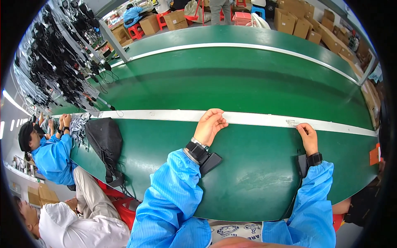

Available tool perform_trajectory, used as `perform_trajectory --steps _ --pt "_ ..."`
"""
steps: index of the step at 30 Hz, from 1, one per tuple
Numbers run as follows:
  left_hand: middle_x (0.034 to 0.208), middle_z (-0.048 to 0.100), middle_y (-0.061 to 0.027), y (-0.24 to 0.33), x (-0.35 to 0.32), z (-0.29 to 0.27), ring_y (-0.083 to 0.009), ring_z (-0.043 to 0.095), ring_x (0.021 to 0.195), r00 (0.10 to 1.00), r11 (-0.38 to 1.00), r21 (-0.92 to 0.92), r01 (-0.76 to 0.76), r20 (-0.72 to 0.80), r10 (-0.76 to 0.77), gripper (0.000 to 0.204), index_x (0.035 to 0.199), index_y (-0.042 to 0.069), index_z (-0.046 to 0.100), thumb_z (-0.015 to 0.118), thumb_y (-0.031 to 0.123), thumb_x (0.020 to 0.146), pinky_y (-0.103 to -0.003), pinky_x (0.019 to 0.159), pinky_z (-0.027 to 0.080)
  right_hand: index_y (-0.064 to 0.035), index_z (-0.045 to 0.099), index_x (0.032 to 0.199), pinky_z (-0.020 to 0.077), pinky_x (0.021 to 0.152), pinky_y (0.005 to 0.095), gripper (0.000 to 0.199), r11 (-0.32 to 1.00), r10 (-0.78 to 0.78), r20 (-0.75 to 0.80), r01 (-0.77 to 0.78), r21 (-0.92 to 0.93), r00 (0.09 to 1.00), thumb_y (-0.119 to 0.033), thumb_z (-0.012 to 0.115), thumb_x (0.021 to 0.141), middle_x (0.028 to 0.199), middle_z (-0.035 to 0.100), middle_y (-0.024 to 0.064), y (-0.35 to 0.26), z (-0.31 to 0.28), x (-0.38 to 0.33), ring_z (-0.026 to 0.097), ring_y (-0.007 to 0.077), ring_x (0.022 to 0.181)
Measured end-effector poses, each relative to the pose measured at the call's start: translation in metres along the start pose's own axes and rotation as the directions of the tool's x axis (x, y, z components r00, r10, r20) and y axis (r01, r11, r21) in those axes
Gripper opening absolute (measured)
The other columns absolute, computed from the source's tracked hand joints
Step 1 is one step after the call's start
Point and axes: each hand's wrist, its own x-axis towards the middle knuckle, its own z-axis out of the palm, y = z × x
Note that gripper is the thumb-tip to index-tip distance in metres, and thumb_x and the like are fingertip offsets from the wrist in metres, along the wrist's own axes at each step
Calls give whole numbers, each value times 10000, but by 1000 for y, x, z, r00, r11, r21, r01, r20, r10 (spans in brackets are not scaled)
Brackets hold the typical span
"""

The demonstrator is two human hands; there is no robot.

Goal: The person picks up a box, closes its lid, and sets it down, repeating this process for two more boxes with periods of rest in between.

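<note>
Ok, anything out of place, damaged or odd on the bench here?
One small thing: a scuffed or taped patch on the white strip, right by the right hand. The left hand rests on the same strip. A black bag lies on the green bench, not spilled.

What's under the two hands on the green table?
Both the left hand and right hand rest on the pale metal strip along the green table. Anything beneath the palms is covered.
</note>
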Motion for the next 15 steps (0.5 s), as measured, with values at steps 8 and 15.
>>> perform_trajectory --steps 8,15 --pt "758 499 -24 1 0 0 -136 509 726 1000 1000 -8 -1 -4 1 87 880 53 503 448 82 820 -301 710 444 -15 552 810 372 657 186 109 998 60 36 -60 -14 998 -121 528 804 748 553 -13 1 -2 1 479 57 704" --pt "748 497 -24 1 -1 1 -142 510 731 1000 1000 -8 0 -5 0 92 883 51 505 445 83 821 -302 712 443 -13 552 813 375 658 187 112 998 54 39 -53 -19 998 -121 523 806 758 559 -9 0 -3 0 482 58 707"
